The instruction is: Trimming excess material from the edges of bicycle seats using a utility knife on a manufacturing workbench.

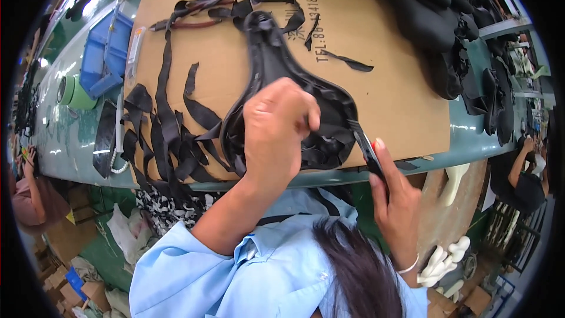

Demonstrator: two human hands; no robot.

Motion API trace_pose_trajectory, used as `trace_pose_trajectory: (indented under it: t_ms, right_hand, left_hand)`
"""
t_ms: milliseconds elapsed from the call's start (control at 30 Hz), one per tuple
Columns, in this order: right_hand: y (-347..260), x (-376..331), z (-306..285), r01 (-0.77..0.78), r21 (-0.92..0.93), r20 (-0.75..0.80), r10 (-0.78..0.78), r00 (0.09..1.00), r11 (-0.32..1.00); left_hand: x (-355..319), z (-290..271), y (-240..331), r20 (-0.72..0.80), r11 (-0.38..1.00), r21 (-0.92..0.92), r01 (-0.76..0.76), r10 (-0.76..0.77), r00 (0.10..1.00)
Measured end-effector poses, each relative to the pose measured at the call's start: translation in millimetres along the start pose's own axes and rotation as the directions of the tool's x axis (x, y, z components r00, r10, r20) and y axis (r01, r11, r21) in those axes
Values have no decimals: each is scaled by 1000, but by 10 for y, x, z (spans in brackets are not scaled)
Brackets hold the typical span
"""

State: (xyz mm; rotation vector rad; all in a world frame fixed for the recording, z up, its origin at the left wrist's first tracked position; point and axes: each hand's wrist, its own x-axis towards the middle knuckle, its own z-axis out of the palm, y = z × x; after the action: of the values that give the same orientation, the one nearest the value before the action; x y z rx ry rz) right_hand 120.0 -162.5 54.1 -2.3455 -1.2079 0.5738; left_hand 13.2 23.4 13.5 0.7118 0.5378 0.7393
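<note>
Presently, black saddle-shaped piece [268, 53] lies at near edge of brown cardboard sheet [400, 112]; left hand [276, 123], grip curled, contents hidden; right hand [397, 200] grips slim black cutter [369, 153], best kept shallow along rim.

I have a cardboard sheet [406, 118] on the table [477, 135], and a saddle [269, 53] lies on it by the near edge, narrow end pointing away. My left grip [273, 126] is over the saddle's wide part; my right grip [397, 203] is to its right with a knife [368, 152], tip at the saddle's right rim. Loose strips [168, 94] lie left of the saddle. Farther back on that side, I see a handled tool [191, 24] among them. Left of the cardboard stands a bin [97, 62], a round container [73, 93] just beside it. Padded pieces [424, 23] are piled at the far right.
</note>
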Motion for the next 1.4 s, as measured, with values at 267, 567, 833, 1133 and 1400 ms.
trace_pose_trajectory:
  t_ms: [267, 567, 833, 1133, 1400]
  right_hand:
    - [132, 887, -220, 188, 153, -3, -190, 982, 970]
    - [-50, 607, 207, 25, 300, -67, -5, 998, 954]
    - [246, 1073, -170, 151, 114, -75, -143, 987, 982]
    - [282, 857, 153, 17, 427, -90, 23, 996, 904]
    - [-107, 666, 3, -311, 545, 166, 263, 950, 779]
  left_hand:
    - [944, 181, 347, 689, -159, 699, -697, -112, 716]
    - [1290, 383, 337, 195, 814, 579, 43, -190, 962]
    - [1373, 457, 518, 333, 524, 848, -84, -402, 853]
    - [1605, 665, 354, 348, 983, -149, -112, 158, 924]
    - [1448, 790, 506, 589, 795, -580, -177, 560, 583]
